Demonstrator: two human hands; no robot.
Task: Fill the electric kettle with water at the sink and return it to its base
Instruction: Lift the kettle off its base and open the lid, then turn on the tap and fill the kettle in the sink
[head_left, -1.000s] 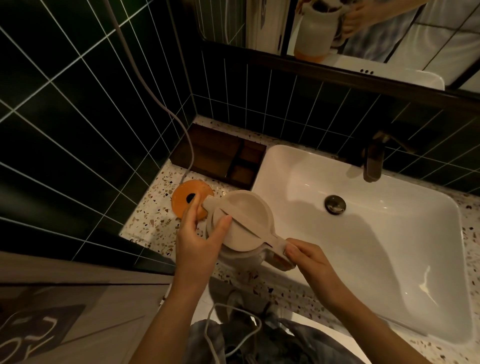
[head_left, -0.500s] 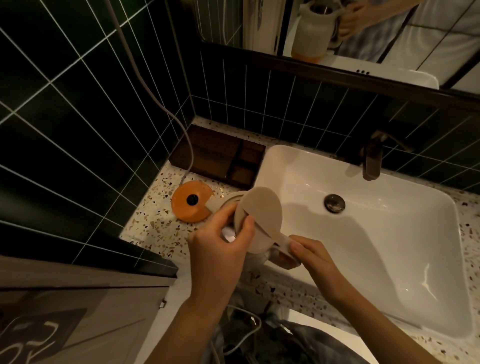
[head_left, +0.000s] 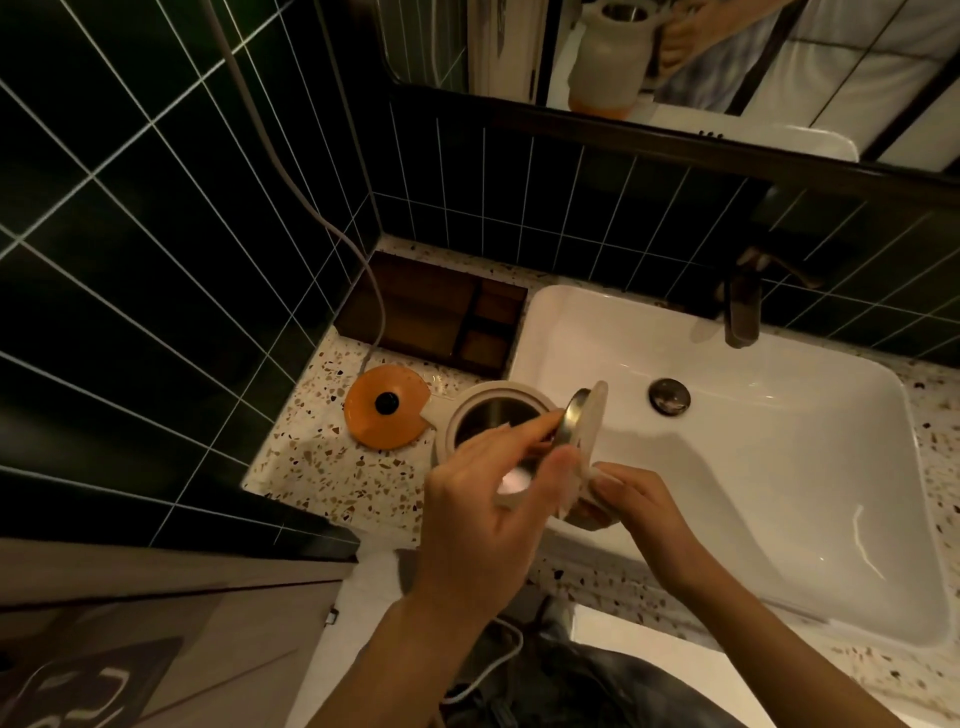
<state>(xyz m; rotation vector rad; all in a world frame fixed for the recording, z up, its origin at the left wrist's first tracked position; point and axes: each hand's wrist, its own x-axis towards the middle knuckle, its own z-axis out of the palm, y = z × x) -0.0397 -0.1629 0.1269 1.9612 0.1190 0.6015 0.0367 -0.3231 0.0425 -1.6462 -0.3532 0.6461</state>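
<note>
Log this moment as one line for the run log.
kettle: off base, lid open | left hand: on lid | right hand: handle | unfilled

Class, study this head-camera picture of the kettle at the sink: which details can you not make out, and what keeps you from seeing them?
Head view:
- Kettle handle and lower body: covered by the left hand and right hand.
- Water level inside: the interior is too dark.
- Left fingertips on the lid: motion-blurred.
- Tap lever: lost in shadow against dark tiles.
- Base cord's plug: cut off by the top edge.

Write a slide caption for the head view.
Left hand lifts kettle lid open beside sink; right hand holds handle.
</note>
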